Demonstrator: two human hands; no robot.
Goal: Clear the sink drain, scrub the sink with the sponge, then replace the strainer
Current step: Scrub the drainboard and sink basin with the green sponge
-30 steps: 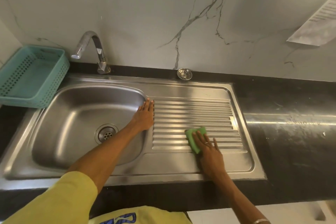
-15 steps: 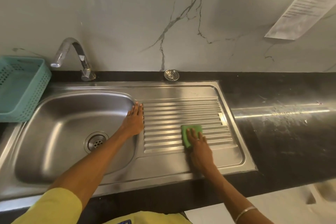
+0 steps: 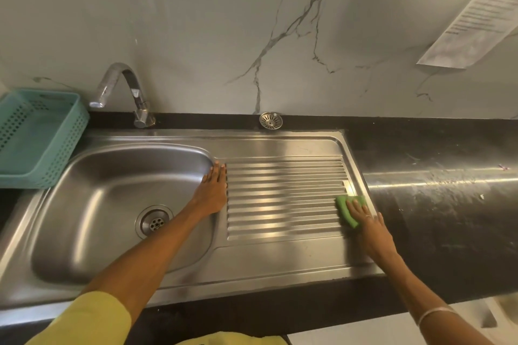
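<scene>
Counter (image 3: 437, 204): dark stone, running right of the steel.
Sink (image 3: 280, 269): steel; bowl left, ribbed drainboard right.
Basket (image 3: 36, 137): teal, far left.
Left hand (image 3: 213, 190): flat, fingers straight, on the bowl's right rim.
Right hand (image 3: 370, 230): straight fingers pressing sponge.
Sponge (image 3: 346, 209): green, at drainboard's right edge.
Strainer (image 3: 270, 120): far ledge, against wall.

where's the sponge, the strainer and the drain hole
sponge (image 3: 345, 211): head view, on its bare green left part beside the fingers.
strainer (image 3: 270, 120): head view, on its perforated centre.
drain hole (image 3: 155, 223): head view, on the holed middle in the basin floor.
</scene>
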